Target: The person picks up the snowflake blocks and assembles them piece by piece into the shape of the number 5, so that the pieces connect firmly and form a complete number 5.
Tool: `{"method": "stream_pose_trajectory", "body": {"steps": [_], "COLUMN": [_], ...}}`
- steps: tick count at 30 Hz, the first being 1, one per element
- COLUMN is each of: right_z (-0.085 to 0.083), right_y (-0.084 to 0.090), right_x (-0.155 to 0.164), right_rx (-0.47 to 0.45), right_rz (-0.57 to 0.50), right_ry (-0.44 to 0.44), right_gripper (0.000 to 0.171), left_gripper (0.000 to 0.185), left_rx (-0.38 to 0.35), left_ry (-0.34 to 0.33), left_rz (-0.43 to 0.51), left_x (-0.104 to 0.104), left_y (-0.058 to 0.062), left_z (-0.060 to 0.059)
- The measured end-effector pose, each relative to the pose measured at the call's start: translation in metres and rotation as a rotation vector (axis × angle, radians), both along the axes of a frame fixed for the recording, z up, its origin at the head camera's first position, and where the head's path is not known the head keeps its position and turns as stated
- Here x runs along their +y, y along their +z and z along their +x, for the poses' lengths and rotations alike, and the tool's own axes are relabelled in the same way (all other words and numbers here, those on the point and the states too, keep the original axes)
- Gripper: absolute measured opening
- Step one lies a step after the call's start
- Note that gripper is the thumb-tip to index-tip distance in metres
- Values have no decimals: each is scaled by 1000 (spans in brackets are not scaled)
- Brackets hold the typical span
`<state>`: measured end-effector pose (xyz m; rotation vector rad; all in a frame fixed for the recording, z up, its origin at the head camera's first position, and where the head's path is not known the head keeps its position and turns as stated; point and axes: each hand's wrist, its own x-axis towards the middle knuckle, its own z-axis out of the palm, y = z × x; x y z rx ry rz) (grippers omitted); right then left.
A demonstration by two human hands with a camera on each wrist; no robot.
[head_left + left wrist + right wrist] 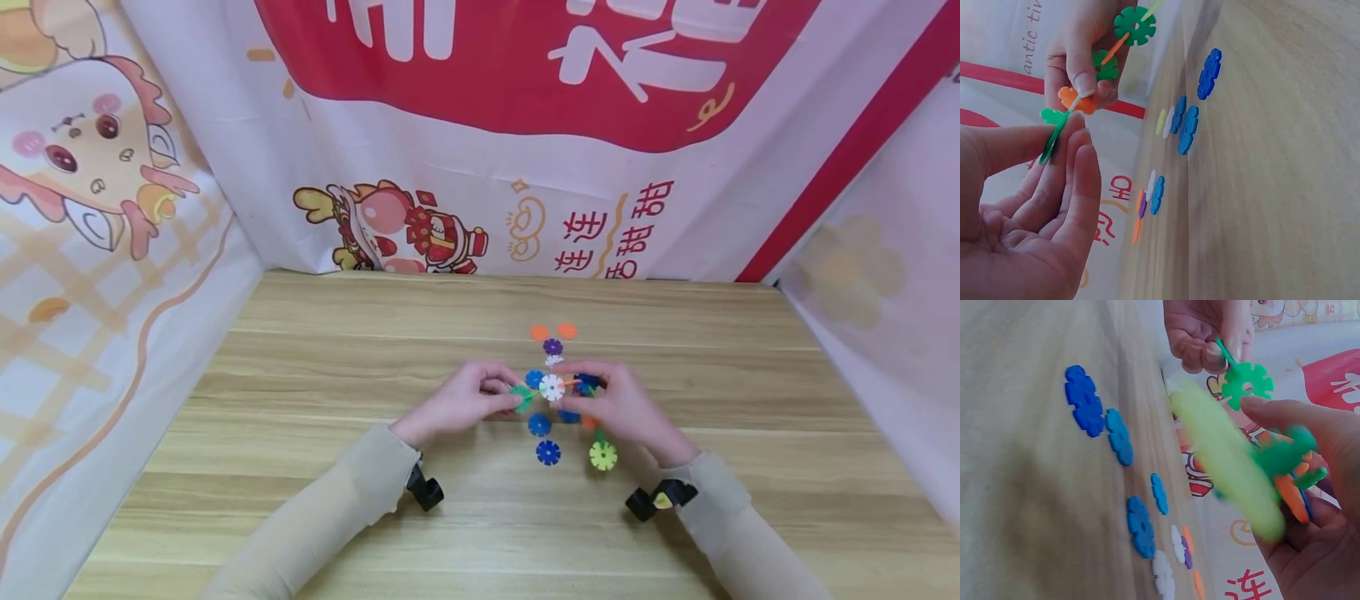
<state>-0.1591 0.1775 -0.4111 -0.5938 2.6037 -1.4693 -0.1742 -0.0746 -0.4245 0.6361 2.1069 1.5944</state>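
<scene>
My left hand point(468, 400) pinches a green notched disc point(1054, 132) between thumb and fingertips. Facing it, my right hand point(618, 408) holds a chain of joined discs in several colours. That chain includes an orange disc point(1075, 100) by the thumb tip, a green disc point(1135, 26) farther back, and a yellow-green disc point(603, 456) that hangs lowest. The fingertips of both hands are close together, and the left hand's disc meets the near end of the chain. The right fingers hide part of the chain.
On the wooden table point(337, 333) below the hands lie loose discs: a dark blue one point(548, 452), a lighter blue one point(539, 425), a white one point(552, 387), a purple one point(552, 347) and an orange one point(567, 332). A printed cloth point(450, 158) stands behind.
</scene>
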Motion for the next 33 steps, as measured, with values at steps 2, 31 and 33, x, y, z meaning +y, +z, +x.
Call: {"method": "stream_pose_trajectory", "body": {"steps": [2, 31, 33], "right_z": [1, -18, -21], "right_y": [9, -9, -7], "right_x": [-2, 30, 28], "right_rx": [10, -36, -32], "right_rz": [-23, 4, 18], "right_ry": [16, -172, -178], "right_gripper": [43, 38, 39], "left_gripper": [19, 43, 44], "left_rx": [-16, -35, -32], "left_ry": [-20, 130, 150], "left_rz": [13, 111, 117], "left_x": [1, 6, 8], "left_y": [2, 9, 0], "left_z": [2, 23, 21]}}
